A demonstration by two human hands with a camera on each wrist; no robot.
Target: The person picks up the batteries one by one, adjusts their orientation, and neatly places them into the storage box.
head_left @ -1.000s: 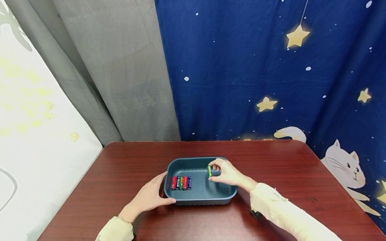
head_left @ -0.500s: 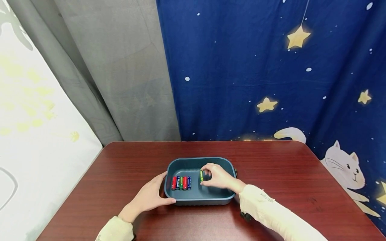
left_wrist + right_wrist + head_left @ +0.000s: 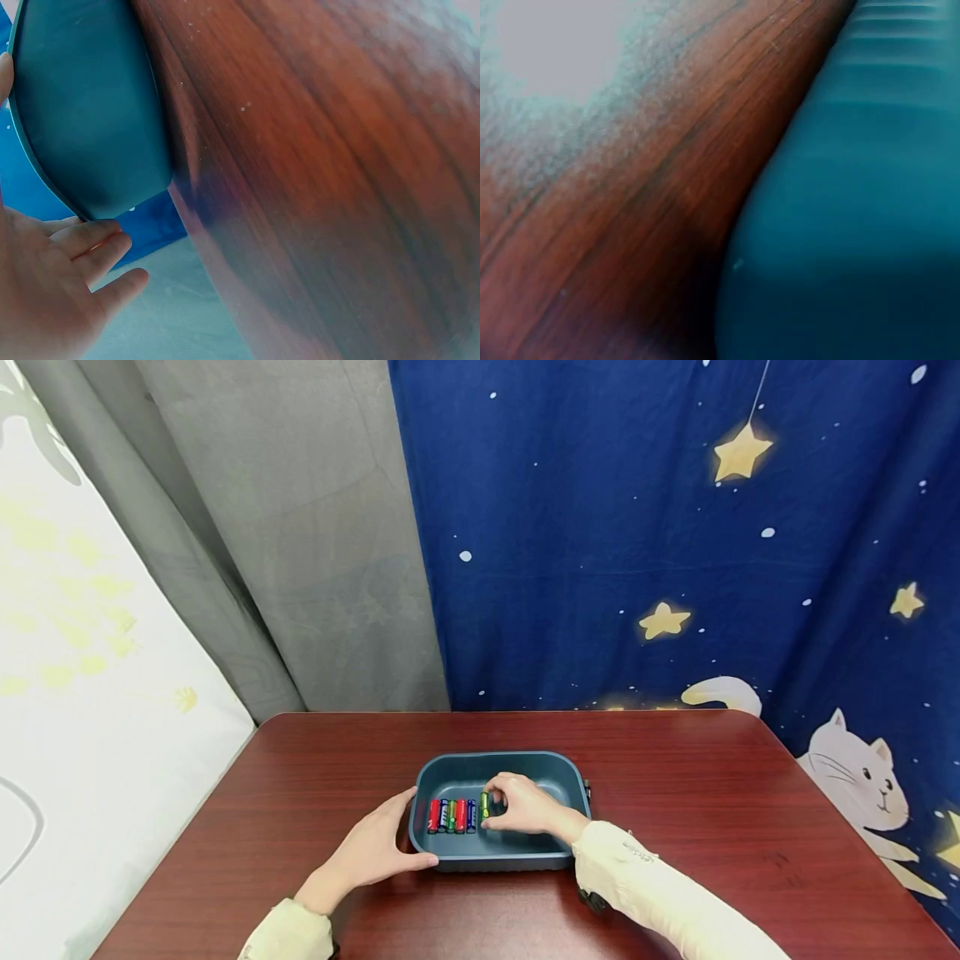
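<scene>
A blue-green plastic bin (image 3: 510,863) stands on the table. Inside it, at the left, several red, blue and green batteries (image 3: 452,817) lie side by side in a row. My right hand (image 3: 528,806) pinches a green battery (image 3: 484,806) between thumb and fingers, just right of that row. My left hand (image 3: 375,843) spans the bin's left end, thumb at the near corner and fingers at the far one. In the left wrist view the left fingers (image 3: 97,244) lie fairly straight against the bin wall (image 3: 90,112). The right wrist view shows the bin's outside (image 3: 855,210), no hand.
The dark red-brown wooden table (image 3: 337,752) extends around the bin. Behind it hang a grey curtain (image 3: 300,527) and a blue star-patterned curtain (image 3: 570,527). A white patterned cloth (image 3: 90,710) hangs at the left.
My right hand has moved left inside the bin with the green battery, from the right side to beside the row. The left hand has stayed at the bin's left end.
</scene>
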